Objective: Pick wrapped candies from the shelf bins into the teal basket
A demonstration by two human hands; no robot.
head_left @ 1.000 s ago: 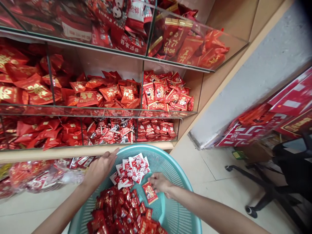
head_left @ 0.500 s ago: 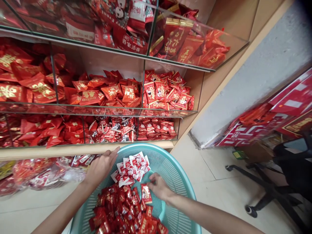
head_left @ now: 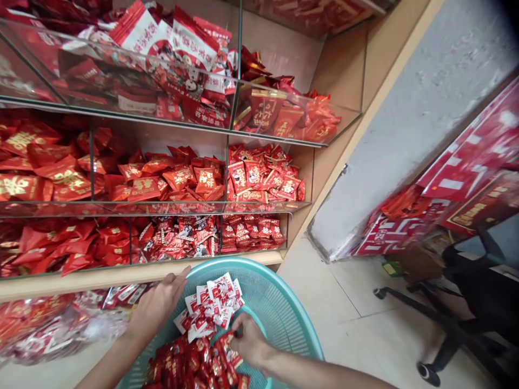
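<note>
A teal plastic mesh basket stands below the shelves. My left hand is closed on its left rim, the thumb side hidden. Inside, my right hand pinches a red-and-gold wrapped candy packet at the edge of the red pile. Small dark-red wrapped candies fill the near left part of the basket. White-and-red candy packets lie in a separate heap beyond them.
Shelves with clear-fronted bins hold many red packets. A wooden shelf edge runs close behind the basket. Bagged goods lie beneath it. A black wheeled chair and red printed boxes stand at right.
The view has tilted up, so the shelves sit lower in the picture. My right hand has moved nearer to the red pile with the packet. My left hand stays at the rim.
</note>
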